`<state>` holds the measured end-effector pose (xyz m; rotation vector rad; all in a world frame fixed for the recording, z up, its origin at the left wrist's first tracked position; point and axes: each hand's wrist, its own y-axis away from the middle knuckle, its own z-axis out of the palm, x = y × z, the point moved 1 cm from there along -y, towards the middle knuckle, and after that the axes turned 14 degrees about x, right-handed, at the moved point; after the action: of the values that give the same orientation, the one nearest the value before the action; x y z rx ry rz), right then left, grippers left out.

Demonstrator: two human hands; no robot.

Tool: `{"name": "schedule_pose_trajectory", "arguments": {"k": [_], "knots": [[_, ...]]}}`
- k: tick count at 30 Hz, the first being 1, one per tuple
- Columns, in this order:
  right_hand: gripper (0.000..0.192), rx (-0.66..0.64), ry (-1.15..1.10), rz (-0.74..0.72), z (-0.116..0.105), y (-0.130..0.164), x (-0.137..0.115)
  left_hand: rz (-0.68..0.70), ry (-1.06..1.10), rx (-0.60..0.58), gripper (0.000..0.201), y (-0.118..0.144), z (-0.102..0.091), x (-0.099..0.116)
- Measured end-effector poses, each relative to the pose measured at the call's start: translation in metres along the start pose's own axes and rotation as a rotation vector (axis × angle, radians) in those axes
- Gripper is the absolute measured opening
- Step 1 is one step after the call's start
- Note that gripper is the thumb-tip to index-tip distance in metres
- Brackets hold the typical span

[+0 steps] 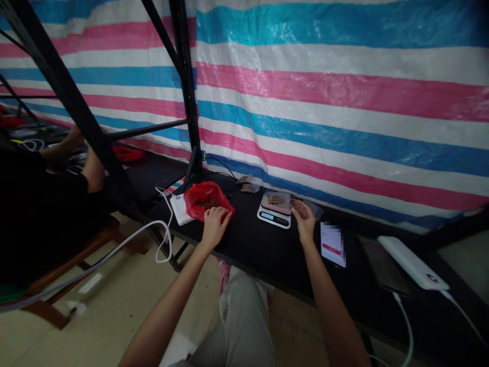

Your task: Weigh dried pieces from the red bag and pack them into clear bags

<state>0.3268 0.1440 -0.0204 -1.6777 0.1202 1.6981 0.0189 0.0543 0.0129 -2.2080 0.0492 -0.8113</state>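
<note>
Left arm (172, 306) and right arm (330, 300), bare, both reaching forward.
Left: enters at seven o'clock, slants toward one; left hand (216, 224) back uppermost, fingers bent, fingertips partly hidden, thumb out between one and two. Right: enters at five o'clock, slants toward eleven; right hand (304, 222) with fingers curled in a grip. Hands well apart.

Head cam sits up over the near side of the black table (244, 244), pitched forward and down. Near the table; striped sheet (324, 107) beyond it backs the view.
</note>
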Motion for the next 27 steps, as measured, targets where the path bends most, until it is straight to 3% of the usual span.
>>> {"name": "schedule_pose_trajectory", "arguments": {"k": [2,4,8,11,13,15,17,19,22,25,27], "knots": [[0.051,0.109,-0.015,-0.004,-0.006,-0.008,0.005,0.134,-0.121,-0.044,0.028,0.003,-0.001,0.013],[0.051,0.169,-0.018,-0.014,-0.008,-0.012,0.009,0.19,-0.2,0.005,0.028,0.004,-0.003,0.023],[0.049,0.187,0.033,-0.008,-0.008,-0.012,0.016,0.116,-0.243,0.287,0.022,0.002,-0.006,0.031],[0.049,0.145,0.085,0.002,-0.009,-0.008,0.02,-0.021,-0.11,0.572,0.027,-0.001,-0.008,0.033],[0.048,0.133,0.114,-0.011,-0.009,-0.007,0.02,-0.037,0.005,0.64,0.027,-0.004,-0.003,0.039],[0.047,0.135,0.117,-0.016,-0.009,-0.007,0.019,0.037,0.086,0.536,0.024,-0.011,0.013,0.051],[0.047,0.146,0.101,-0.001,-0.009,-0.009,0.017,0.163,0.141,0.311,0.022,-0.021,0.04,0.065],[0.047,0.157,0.086,0.031,-0.009,-0.011,0.017,0.282,0.188,0.077,0.029,-0.033,0.077,0.075],[0.047,0.178,0.065,0.067,-0.01,-0.016,0.02,0.435,0.233,-0.172,0.049,-0.054,0.14,0.081],[0.048,0.212,0.038,0.069,-0.012,-0.018,0.023,0.488,0.211,-0.339,0.068,-0.072,0.193,0.078],[0.048,0.211,0.025,0.084,-0.012,-0.019,0.024,0.473,0.188,-0.406,0.071,-0.082,0.216,0.078]]}}
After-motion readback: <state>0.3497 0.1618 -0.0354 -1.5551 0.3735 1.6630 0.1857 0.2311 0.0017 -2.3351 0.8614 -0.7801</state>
